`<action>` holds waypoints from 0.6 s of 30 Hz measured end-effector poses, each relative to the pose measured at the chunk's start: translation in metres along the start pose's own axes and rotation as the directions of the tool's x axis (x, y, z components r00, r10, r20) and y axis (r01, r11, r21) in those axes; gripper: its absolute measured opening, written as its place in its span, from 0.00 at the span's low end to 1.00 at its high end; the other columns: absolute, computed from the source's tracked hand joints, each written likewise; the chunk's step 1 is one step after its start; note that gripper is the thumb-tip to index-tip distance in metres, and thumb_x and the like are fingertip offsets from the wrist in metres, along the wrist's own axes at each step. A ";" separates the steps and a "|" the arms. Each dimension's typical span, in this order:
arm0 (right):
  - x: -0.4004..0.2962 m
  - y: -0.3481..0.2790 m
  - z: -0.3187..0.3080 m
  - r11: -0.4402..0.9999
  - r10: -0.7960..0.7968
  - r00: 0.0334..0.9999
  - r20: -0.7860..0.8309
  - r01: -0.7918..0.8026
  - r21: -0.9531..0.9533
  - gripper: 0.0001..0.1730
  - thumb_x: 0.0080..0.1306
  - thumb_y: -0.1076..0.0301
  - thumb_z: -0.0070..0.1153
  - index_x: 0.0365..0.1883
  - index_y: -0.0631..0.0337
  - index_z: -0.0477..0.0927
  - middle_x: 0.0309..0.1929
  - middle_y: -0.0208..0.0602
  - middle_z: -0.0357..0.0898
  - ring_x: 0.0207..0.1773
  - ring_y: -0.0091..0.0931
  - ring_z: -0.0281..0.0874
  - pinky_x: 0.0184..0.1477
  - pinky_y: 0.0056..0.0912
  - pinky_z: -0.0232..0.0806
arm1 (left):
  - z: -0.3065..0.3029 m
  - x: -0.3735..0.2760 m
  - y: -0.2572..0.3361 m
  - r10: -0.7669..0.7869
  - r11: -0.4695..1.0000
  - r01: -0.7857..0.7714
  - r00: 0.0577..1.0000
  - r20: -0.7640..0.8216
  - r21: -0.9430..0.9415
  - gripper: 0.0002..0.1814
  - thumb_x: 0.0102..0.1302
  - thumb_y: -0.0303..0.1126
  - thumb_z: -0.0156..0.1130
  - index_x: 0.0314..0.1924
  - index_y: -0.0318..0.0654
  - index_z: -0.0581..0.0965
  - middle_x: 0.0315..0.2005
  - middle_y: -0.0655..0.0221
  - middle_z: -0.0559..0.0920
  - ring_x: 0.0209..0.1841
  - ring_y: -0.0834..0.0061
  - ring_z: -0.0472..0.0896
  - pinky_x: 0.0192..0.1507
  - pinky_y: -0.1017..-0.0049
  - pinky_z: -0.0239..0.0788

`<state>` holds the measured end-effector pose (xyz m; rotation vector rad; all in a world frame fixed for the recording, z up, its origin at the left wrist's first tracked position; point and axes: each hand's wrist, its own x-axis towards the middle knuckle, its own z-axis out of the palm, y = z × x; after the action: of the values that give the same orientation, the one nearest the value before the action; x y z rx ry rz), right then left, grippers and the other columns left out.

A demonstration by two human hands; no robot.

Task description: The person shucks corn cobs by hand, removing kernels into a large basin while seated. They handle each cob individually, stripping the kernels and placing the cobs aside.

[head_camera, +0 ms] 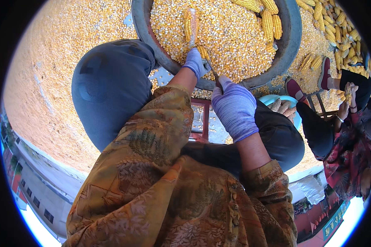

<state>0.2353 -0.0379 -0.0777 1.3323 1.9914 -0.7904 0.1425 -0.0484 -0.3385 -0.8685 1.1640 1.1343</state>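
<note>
My left hand (194, 63), in a pale purple knit glove, grips a yellow corn cob (203, 52) low over a round metal basin (293, 40). Just beyond its fingers, a partly stripped cob (190, 26) lies on the loose corn kernels (232, 40) in the basin. Its lower end meets the glove. My right hand (235, 106), gloved alike, is closed around the handle of a thin metal hand tool (215, 75). The tool's narrow end reaches the cob beside my left hand; its tip is hard to make out. Several full cobs (267, 26) rest along the basin's right side.
A turquoise tub (297, 122) of bare cobs stands beyond my right knee. To the right sits another person (343, 145), a cob in their hands. Farther off is a heap of corn cobs (343, 34). Kernels (49, 80) cover the ground at left. A red frame (206, 120) shows between my legs.
</note>
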 end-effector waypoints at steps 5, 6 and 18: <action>0.025 -0.015 -0.017 0.997 0.080 0.997 0.024 -0.079 -0.013 0.17 0.65 0.56 0.50 0.45 0.54 0.83 0.37 0.49 0.84 0.44 0.44 0.82 0.48 0.49 0.72 | 0.010 -0.001 -0.008 -0.064 0.998 0.064 0.998 -0.019 -0.003 0.17 0.68 0.54 0.42 0.33 0.54 0.72 0.21 0.75 0.72 0.22 0.75 0.70 0.22 0.71 0.59; 0.033 -0.013 -0.016 0.995 0.096 0.995 0.021 -0.097 0.035 0.18 0.64 0.56 0.51 0.46 0.54 0.83 0.39 0.51 0.83 0.45 0.44 0.82 0.50 0.48 0.72 | 0.011 0.005 -0.013 -0.080 0.997 0.080 0.997 -0.024 -0.001 0.17 0.68 0.54 0.43 0.33 0.54 0.73 0.21 0.74 0.73 0.22 0.75 0.71 0.22 0.71 0.58; 0.037 0.058 0.013 0.454 0.128 0.990 0.067 -0.119 0.883 0.21 0.64 0.64 0.59 0.54 0.64 0.80 0.24 0.25 0.75 0.22 0.16 0.68 0.21 0.20 0.61 | -0.026 0.001 -0.002 -0.112 0.989 0.127 0.978 0.173 -0.074 0.21 0.72 0.58 0.44 0.45 0.53 0.75 0.32 0.69 0.79 0.36 0.68 0.78 0.27 0.63 0.72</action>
<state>0.2799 -0.0076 -0.1223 1.9951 1.4031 -1.9244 0.1387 -0.0729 -0.3448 -0.8780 0.9183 1.1417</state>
